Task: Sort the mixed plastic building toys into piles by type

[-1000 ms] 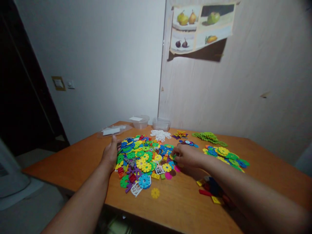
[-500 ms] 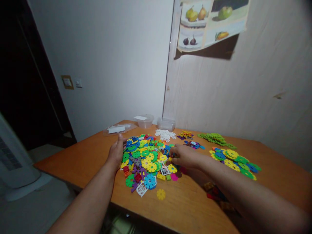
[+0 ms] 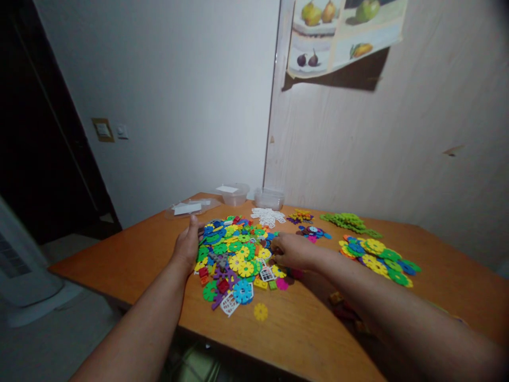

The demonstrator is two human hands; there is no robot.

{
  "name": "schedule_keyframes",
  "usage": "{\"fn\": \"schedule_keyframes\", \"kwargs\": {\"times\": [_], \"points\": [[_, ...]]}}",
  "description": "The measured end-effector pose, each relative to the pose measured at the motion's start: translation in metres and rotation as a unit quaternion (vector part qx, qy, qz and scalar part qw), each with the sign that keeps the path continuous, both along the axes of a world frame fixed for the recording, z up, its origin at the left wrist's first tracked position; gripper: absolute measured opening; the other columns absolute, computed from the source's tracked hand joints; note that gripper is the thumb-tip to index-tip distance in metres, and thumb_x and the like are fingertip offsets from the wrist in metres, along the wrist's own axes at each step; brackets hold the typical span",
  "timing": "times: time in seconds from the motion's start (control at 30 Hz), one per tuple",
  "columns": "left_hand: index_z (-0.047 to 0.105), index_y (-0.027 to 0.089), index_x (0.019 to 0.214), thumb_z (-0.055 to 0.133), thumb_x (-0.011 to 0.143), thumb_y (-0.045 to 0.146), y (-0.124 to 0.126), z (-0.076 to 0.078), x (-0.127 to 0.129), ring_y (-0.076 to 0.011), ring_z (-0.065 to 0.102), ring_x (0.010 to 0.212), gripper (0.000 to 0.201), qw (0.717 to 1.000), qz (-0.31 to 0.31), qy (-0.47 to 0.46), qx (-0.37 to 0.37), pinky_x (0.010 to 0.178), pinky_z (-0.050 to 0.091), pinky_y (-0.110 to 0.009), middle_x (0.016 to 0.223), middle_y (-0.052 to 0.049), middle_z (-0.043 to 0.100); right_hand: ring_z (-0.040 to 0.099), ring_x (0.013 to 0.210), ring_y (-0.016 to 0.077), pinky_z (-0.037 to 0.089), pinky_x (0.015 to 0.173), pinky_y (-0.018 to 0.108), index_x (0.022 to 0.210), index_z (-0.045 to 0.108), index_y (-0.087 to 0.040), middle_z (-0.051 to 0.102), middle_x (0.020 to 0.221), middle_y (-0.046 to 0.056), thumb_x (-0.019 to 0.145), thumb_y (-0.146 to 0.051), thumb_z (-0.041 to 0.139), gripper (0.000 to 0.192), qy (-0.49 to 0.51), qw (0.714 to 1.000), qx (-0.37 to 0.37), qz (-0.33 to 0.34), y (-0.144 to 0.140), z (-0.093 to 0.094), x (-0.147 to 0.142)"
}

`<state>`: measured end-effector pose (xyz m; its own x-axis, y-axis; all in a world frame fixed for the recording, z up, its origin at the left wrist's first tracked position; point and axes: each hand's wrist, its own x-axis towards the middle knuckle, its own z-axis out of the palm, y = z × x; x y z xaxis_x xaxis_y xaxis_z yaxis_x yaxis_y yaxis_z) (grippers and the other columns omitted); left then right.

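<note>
The left grip is released: thumb raised, fingers extended, palm side against the left edge of the mixed pile. The right grip has curled fingers at the pile's right edge; whether it grasps a piece cannot be determined.

The pile lies on the wood-grained bench, between both grips. Its pieces look like plastic: thin notched discs, studded blocks and flat lattice panels. They overlap too densely for a full count. At the near side lie one light-blue disc and one arched white lattice panel; one yellow disc lies flat, apart from the pile.

Five smaller groups lie beyond or right of the pile: white lattice pieces, yellow-and-purple pieces, small round discs, light-green pieces and notched discs. Two clear containers stand at the rear: one round tub, one rectangular tub.

The pile's long axis appears to run from the rear toward the near bench edge. The light-green group's axis runs left to right, its narrow end pointing right.
</note>
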<state>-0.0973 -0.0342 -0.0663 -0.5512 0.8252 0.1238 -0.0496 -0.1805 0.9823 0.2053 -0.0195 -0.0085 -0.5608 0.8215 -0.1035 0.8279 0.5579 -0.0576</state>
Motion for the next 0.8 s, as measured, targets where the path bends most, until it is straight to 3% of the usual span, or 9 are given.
{"fn": "schedule_keyframes", "kwargs": {"times": [0.23, 0.37, 0.57, 0.7, 0.8], "points": [[0.075, 0.012, 0.104, 0.047, 0.088, 0.079, 0.003, -0.003, -0.003, -0.0286, 0.071, 0.109, 0.074, 1.000, -0.002, -0.005, 0.005, 0.103, 0.053, -0.044, 0.106, -0.019, 0.076, 0.058, 0.076, 0.0163, 0.030, 0.058, 0.026, 0.091, 0.071, -0.020, 0.072, 0.093, 0.006, 0.083, -0.050, 0.073, 0.031, 0.023, 1.000, 0.001, -0.008, -0.002, 0.002, 0.002], [0.074, 0.013, 0.101, 0.049, 0.087, 0.079, 0.004, -0.005, -0.003, -0.0291, 0.071, 0.109, 0.072, 1.000, 0.004, -0.008, 0.004, 0.104, 0.052, -0.045, 0.106, -0.018, 0.076, 0.056, 0.073, 0.0129, 0.032, 0.059, 0.024, 0.094, 0.069, -0.020, 0.070, 0.090, 0.003, 0.084, -0.032, 0.066, 0.016, 0.058, 0.998, -0.016, -0.011, -0.010, 0.009, 0.015], [0.074, 0.014, 0.100, 0.050, 0.087, 0.078, 0.004, -0.004, -0.003, -0.0286, 0.071, 0.110, 0.069, 1.000, 0.000, -0.010, 0.009, 0.104, 0.052, -0.044, 0.107, -0.017, 0.076, 0.053, 0.069, 0.0128, 0.032, 0.057, 0.023, 0.087, 0.067, -0.019, 0.066, 0.079, 0.000, 0.075, -0.024, 0.067, 0.014, 0.093, 0.992, -0.078, -0.031, -0.040, 0.019, 0.065], [0.074, 0.013, 0.102, 0.050, 0.087, 0.078, 0.005, -0.005, -0.004, -0.0281, 0.070, 0.110, 0.071, 1.000, 0.003, -0.008, 0.012, 0.103, 0.053, -0.042, 0.108, -0.017, 0.076, 0.059, 0.073, 0.0145, 0.038, 0.059, 0.023, 0.094, 0.068, -0.021, 0.070, 0.087, 0.001, 0.075, -0.020, 0.063, 0.020, 0.115, 0.981, -0.147, -0.047, -0.064, 0.020, 0.102], [0.075, 0.013, 0.101, 0.049, 0.087, 0.079, 0.006, -0.005, -0.005, -0.0279, 0.070, 0.111, 0.073, 1.000, 0.002, -0.001, 0.007, 0.104, 0.052, -0.042, 0.109, -0.018, 0.076, 0.062, 0.081, 0.0161, 0.041, 0.066, 0.023, 0.093, 0.070, -0.023, 0.070, 0.096, 0.002, 0.075, -0.018, 0.062, 0.020, 0.097, 0.987, -0.129, -0.020, -0.077, 0.020, 0.121]]}}
